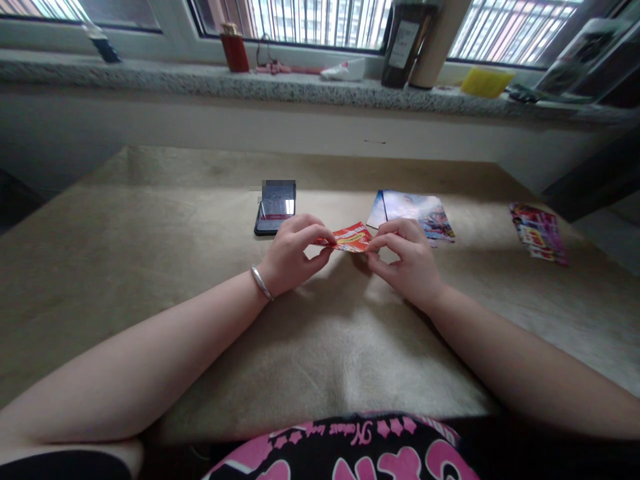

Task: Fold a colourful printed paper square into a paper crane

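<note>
A small red and yellow printed paper point(351, 238) is held just above the tan table point(150, 267), between both hands. My left hand point(293, 253), with a silver bangle on the wrist, pinches the paper's left end with closed fingers. At the paper's right end my right hand point(405, 260) pinches it the same way. The paper looks folded or creased along its length.
A dark phone point(275, 208) lies just beyond my left hand. Colourful printed sheets point(413, 213) lie beyond my right hand, and another one point(539, 233) at the far right. The windowsill holds a red container point(235, 50), a dark jar point(405, 43) and a yellow object point(486, 81).
</note>
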`<action>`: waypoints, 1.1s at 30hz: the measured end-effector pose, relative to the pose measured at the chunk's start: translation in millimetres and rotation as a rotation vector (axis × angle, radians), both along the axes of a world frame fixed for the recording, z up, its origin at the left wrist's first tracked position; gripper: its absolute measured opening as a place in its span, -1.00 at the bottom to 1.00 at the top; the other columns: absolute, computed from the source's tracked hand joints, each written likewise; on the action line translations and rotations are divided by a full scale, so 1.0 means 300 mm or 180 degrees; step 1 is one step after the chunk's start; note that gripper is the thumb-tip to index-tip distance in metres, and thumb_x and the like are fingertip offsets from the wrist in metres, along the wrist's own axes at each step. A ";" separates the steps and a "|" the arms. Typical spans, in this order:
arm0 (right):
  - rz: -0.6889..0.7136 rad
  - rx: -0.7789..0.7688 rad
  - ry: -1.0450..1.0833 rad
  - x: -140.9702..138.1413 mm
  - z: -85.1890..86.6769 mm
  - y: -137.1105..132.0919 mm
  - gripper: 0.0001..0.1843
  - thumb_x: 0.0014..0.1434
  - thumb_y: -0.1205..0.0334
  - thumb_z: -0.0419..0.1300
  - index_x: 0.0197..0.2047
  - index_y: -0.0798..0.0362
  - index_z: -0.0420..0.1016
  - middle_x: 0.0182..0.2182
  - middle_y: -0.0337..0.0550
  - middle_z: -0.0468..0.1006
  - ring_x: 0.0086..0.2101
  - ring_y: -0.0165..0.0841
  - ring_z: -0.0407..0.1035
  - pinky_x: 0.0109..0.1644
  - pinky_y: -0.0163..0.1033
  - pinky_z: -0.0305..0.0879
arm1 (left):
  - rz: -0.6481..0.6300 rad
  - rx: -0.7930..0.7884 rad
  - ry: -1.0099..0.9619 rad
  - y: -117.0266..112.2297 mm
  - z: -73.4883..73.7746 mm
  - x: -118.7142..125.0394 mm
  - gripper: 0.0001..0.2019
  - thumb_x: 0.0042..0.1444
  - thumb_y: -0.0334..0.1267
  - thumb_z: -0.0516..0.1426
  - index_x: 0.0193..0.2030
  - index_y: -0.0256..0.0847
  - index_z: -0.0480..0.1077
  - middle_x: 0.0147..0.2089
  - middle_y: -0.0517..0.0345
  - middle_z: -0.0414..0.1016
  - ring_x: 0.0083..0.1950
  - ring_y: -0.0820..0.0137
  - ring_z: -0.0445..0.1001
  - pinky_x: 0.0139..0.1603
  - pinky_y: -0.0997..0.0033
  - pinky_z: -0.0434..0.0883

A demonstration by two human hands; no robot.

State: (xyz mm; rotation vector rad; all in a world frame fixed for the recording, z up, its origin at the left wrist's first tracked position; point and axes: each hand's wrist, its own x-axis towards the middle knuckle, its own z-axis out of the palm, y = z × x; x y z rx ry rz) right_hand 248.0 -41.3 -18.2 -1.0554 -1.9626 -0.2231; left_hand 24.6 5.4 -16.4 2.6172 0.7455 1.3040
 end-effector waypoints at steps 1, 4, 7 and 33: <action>0.0008 0.0014 0.0002 0.000 0.000 0.000 -0.90 0.02 0.36 0.24 -0.40 -0.05 0.45 -0.34 -0.17 0.45 -0.28 -0.27 0.35 -0.17 -0.09 0.32 | -0.0044 -0.0036 -0.0083 0.003 -0.001 -0.002 -0.98 0.10 -0.35 0.16 -0.30 -0.20 0.42 -0.27 0.13 0.42 -0.24 0.44 0.40 -0.20 0.40 0.40; 0.0057 0.0030 0.0007 0.001 0.004 -0.001 -0.90 0.03 0.36 0.25 -0.41 -0.04 0.45 -0.35 -0.16 0.45 -0.30 -0.28 0.35 -0.19 -0.09 0.31 | -0.0126 -0.0048 -0.0237 0.010 -0.002 -0.005 -0.97 0.12 -0.37 0.17 -0.30 -0.20 0.44 -0.28 0.15 0.39 -0.23 0.45 0.39 -0.20 0.42 0.41; 0.0164 0.0051 0.0009 0.001 0.010 -0.005 -0.90 0.04 0.37 0.25 -0.40 -0.03 0.45 -0.36 -0.16 0.45 -0.30 -0.28 0.35 -0.21 -0.10 0.30 | -0.0078 0.0060 -0.0319 0.009 0.000 -0.006 -0.96 0.14 -0.36 0.18 -0.29 -0.17 0.46 -0.27 0.17 0.38 -0.22 0.46 0.39 -0.18 0.42 0.42; -0.0088 -0.0251 -0.0155 0.012 -0.010 -0.001 -0.70 0.13 0.28 0.22 -0.04 -0.04 0.49 -0.21 -0.07 0.47 -0.22 -0.25 0.40 -0.15 -0.12 0.41 | -0.0515 0.1389 0.0535 0.006 0.020 -0.019 -0.93 0.22 -0.30 0.11 -0.17 -0.20 0.40 -0.14 0.10 0.46 -0.14 0.42 0.39 -0.08 0.41 0.40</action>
